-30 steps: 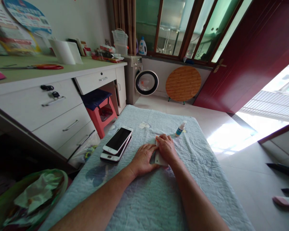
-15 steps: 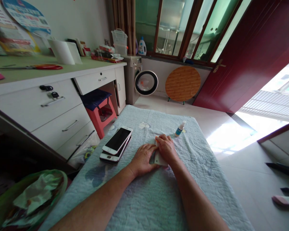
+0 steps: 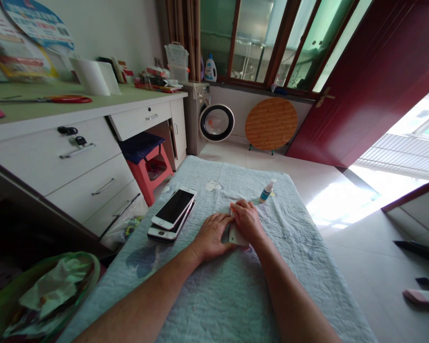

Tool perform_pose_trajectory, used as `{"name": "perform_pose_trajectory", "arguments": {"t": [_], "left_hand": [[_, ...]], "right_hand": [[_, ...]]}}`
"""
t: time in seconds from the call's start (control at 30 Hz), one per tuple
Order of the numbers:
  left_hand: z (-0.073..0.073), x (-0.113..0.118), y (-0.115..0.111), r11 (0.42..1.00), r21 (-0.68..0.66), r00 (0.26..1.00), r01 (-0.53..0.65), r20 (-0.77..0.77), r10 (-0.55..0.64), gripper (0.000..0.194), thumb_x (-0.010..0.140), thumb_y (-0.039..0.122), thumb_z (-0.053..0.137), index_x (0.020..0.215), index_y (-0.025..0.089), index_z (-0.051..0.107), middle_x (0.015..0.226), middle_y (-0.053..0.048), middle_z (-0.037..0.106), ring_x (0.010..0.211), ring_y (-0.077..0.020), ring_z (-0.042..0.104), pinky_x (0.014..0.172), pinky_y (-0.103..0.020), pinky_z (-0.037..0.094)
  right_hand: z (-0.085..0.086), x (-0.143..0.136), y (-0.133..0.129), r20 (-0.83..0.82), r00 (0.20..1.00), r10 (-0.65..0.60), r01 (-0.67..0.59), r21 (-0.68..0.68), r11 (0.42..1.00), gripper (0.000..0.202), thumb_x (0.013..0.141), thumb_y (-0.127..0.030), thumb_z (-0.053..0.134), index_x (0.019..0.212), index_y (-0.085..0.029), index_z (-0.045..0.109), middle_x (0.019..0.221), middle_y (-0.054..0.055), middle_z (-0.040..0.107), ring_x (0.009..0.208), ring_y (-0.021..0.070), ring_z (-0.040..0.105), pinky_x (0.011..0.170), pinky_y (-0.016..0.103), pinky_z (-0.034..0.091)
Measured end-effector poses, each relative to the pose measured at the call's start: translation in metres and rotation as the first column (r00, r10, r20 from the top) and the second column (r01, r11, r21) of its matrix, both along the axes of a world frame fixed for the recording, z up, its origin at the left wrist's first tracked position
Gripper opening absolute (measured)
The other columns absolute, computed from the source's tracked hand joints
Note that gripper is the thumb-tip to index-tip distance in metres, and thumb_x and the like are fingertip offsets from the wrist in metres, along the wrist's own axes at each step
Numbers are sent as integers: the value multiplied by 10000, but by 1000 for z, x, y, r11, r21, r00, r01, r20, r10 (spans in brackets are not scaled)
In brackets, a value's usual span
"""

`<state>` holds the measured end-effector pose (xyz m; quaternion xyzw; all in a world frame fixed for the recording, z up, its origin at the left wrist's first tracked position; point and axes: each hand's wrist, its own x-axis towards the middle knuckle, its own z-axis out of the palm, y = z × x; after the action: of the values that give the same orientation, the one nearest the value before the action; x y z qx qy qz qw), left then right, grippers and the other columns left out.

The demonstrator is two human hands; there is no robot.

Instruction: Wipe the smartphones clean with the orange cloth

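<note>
A white phone (image 3: 238, 237) lies on the quilted cloth, mostly covered by my hands. My left hand (image 3: 213, 234) steadies it from the left, with the thumb at the near end and the fingers along the side. On top of it, my right hand (image 3: 248, 220) presses down with curled fingers. A bit of orange (image 3: 232, 206) shows at those fingertips; what it belongs to is hidden. Left of my hands, a white smartphone (image 3: 174, 208) rests askew on another phone (image 3: 160, 233). A small spray bottle (image 3: 267, 191) with a blue label stands beyond my right hand.
The light blue quilted cloth (image 3: 293, 267) covers the table. To the left are a white drawer desk (image 3: 75, 166), a red stool (image 3: 153, 166) and a green bin (image 3: 93, 267) holding crumpled tissue. A washing machine (image 3: 196, 119) with its door open stands behind.
</note>
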<state>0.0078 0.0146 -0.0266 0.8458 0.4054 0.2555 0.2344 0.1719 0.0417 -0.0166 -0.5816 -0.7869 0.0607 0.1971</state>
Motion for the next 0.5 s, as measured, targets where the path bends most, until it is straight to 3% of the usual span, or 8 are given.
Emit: {"name": "perform_pose_trajectory", "arguments": {"t": [0.5], "left_hand": [[-1,0,-1,1000,0,1000,2,1,-2,711,653,471,799,1256,205,533,1250,-94,579,1165,-305,516,1046,-457,375]], "right_hand": [[-2,1,0,-13,1000,0,0,17,1000,245,937,-201,480,1027,-222,708,1015,54,627,904,181,503,841,277,363]]}}
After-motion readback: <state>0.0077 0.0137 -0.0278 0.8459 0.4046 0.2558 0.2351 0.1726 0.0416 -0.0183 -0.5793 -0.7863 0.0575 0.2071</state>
